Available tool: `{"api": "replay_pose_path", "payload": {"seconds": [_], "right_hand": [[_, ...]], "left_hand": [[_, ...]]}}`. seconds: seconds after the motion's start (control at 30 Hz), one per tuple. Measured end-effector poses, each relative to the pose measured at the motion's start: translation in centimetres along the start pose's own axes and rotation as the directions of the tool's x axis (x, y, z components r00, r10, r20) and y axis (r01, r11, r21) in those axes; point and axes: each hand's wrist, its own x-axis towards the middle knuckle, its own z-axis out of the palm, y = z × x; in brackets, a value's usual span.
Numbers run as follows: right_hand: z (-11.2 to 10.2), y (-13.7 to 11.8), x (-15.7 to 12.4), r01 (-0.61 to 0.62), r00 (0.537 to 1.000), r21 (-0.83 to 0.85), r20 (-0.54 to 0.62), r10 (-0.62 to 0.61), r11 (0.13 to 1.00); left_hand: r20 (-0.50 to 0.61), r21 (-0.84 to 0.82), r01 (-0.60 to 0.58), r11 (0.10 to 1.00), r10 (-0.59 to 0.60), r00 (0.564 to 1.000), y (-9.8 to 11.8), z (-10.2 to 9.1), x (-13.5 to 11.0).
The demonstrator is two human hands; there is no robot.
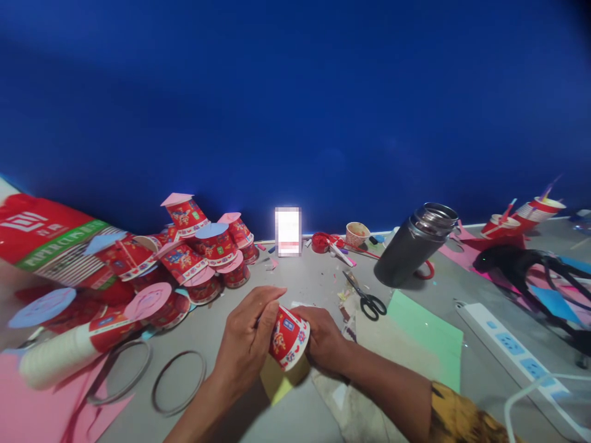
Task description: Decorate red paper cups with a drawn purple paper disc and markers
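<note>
A red printed paper cup (289, 337) with a white floral band sits tilted between my two hands, low over the grey table. My left hand (252, 338) closes around its left side, fingers laid over the top end. From the right, my right hand (324, 335) grips the other side with curled fingers. Beneath the cup lies a piece of yellow paper (279, 384), partly hidden by the hands and cup. Black-handled scissors (367, 298) rest to the right of my right hand, beside a green paper sheet (427, 332).
Red paper cups (215, 246) with pink and blue paper discs are piled at left, near a paper cup bag (50, 240). Two grey rings (179, 354) lie before them. A dark flask (409, 249), power strip (512, 347) and black headset-like strap (526, 271) occupy the right.
</note>
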Motion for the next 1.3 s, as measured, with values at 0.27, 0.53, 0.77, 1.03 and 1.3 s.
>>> {"api": "replay_pose_path", "payload": {"seconds": [0.27,0.53,0.77,1.03,1.3], "right_hand": [[0.1,-0.1,0.0,-0.034,0.999,-0.028,0.018,0.035,0.999],[0.1,-0.1,0.0,-0.041,0.999,0.01,0.015,0.041,0.999],[0.4,0.0,0.0,-0.065,0.998,0.076,-0.021,0.067,0.995],[0.1,0.7,0.1,-0.11,0.99,0.036,-0.088,0.112,0.993],[-0.3,0.9,0.3,-0.096,0.986,0.049,-0.135,0.102,0.994]], "left_hand": [[0.004,0.0,-0.006,1.0,0.006,1.0,0.2,-0.1,0.0],[-0.001,0.017,-0.034,0.999,0.034,0.999,0.2,-0.1,-0.2],[0.01,0.096,-0.101,0.99,0.101,0.995,-0.2,0.1,-0.4],[-0.119,0.108,-0.075,0.991,0.088,0.989,0.9,-0.7,-1.0],[0.232,-0.572,0.563,0.597,-0.541,0.809,-0.3,0.0,-2.1]]}}
